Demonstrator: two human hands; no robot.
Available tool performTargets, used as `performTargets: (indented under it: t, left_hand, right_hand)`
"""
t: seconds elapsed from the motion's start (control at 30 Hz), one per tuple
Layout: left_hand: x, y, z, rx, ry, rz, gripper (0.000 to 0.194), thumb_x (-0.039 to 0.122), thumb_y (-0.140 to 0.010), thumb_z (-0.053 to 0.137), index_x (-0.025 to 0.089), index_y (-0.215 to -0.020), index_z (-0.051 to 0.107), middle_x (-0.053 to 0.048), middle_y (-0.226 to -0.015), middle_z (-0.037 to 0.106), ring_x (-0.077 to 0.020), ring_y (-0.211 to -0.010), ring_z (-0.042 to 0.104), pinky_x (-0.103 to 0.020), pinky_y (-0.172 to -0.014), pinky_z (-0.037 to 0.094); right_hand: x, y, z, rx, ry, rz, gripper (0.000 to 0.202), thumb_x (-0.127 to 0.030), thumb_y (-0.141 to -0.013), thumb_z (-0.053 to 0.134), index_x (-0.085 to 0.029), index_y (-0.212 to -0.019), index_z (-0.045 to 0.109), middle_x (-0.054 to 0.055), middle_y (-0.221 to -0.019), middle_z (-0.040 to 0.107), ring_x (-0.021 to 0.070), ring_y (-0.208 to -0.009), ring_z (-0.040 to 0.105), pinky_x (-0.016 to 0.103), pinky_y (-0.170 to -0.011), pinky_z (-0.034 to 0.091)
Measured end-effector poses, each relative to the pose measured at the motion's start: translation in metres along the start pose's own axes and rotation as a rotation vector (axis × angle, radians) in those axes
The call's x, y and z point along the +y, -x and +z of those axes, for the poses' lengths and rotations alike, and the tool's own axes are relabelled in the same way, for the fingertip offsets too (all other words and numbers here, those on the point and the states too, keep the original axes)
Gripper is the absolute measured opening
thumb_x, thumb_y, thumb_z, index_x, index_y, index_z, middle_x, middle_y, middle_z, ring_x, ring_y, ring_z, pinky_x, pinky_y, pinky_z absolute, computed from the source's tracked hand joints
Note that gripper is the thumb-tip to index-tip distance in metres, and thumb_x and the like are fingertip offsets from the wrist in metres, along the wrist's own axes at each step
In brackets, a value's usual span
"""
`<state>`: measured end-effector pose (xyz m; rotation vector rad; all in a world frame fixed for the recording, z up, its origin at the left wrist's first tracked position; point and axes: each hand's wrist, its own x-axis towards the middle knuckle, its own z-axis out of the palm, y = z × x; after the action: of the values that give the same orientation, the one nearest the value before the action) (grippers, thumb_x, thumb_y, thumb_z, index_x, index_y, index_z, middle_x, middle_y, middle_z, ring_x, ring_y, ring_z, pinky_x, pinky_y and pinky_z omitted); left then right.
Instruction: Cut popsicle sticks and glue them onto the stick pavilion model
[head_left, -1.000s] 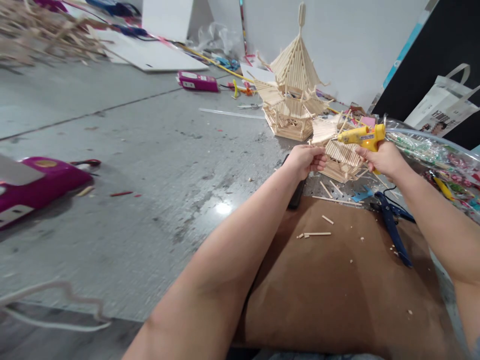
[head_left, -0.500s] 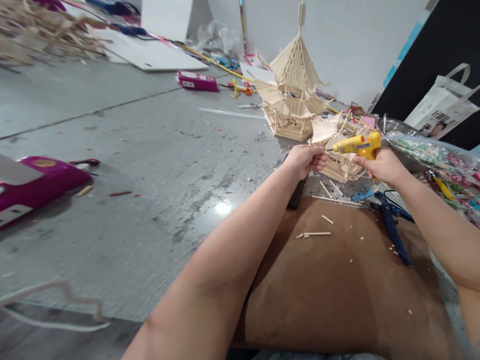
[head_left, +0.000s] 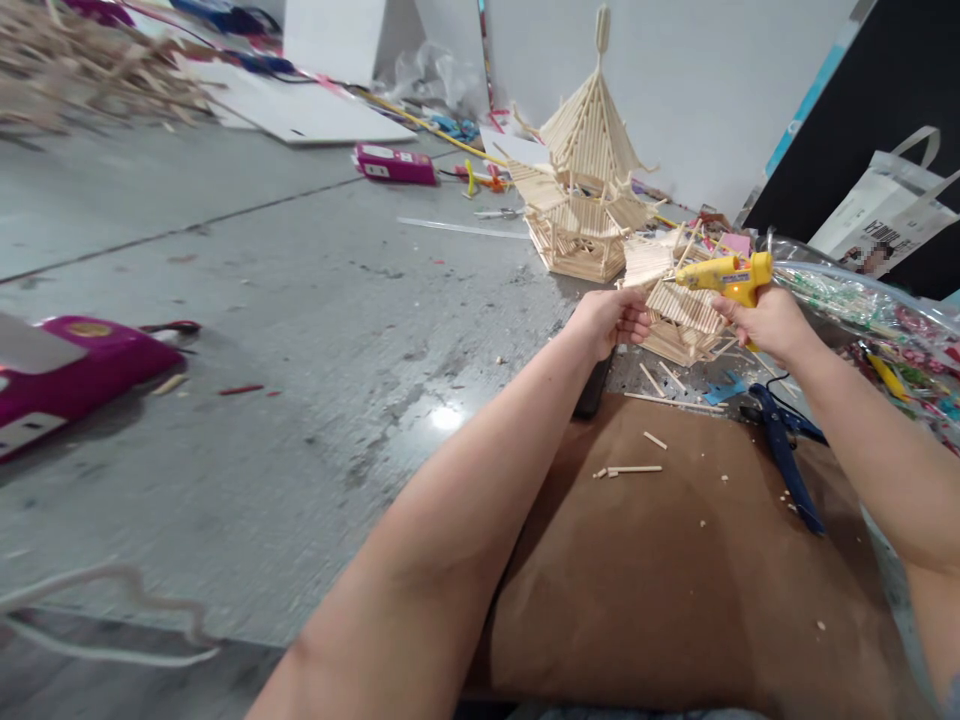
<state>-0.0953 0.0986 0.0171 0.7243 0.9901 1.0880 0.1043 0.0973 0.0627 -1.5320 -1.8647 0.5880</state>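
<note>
My right hand is wrapped round the handle of a yellow glue gun, whose nozzle points left. Just left of that nozzle, my left hand has its fingers pinched together at the edge of a small model of pale wooden sticks. Whatever those fingers hold is hidden. Slatted roof panels and a few upright sticks make up the small model. Behind it stands a taller stick pagoda with a pointed roof.
Blue cutting pliers and short stick pieces lie on a brown board. A dark flat object sits under my left wrist. Purple power strips are on the grey floor. Plastic bags of bright craft pieces are at right.
The glue gun in my right hand has moved a little up and to the right, its nozzle drawing away from my left fingers. My left hand has stayed nearly still.
</note>
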Motion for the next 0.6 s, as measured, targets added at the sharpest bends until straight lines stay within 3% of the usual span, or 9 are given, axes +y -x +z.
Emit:
performTargets:
  t: [0.6]
  left_hand:
    - [-0.0006, -0.0007, -0.0013, -0.030, -0.036, 0.008, 0.015, 0.012, -0.071, 0.049, 0.011, -0.057, 0.053, -0.001, -0.044, 0.056, -0.0075, -0.034, 0.049, -0.018, -0.037, 0.041]
  right_hand:
    - [0.0032, -0.0043, 0.0013, -0.007, 0.006, -0.023, 0.038, -0.050, -0.063, 0.065, -0.016, -0.078, 0.056, -0.002, -0.056, 0.053, 0.0071, -0.034, 0.041, 0.023, -0.034, 0.035]
